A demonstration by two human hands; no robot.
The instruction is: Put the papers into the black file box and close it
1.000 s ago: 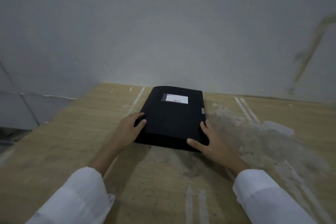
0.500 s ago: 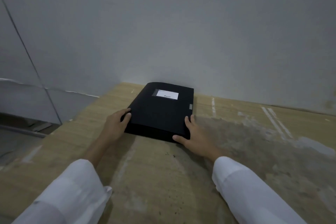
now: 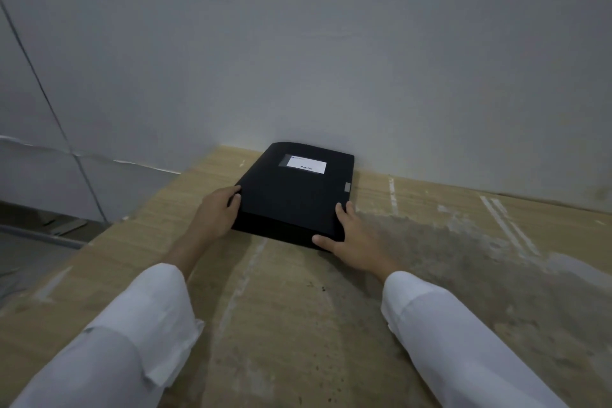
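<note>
Black file box closed and flat on the bench, far edge close against the wall, white label toward that far edge. Left hand clamped on the box's near left corner with fingers curled over its side edge, right hand on the near right corner, thumb along the front edge, fingers up the right side. Nearer than the box and right of it, open worn bench; left of the box, the bench's edge close by.
</note>
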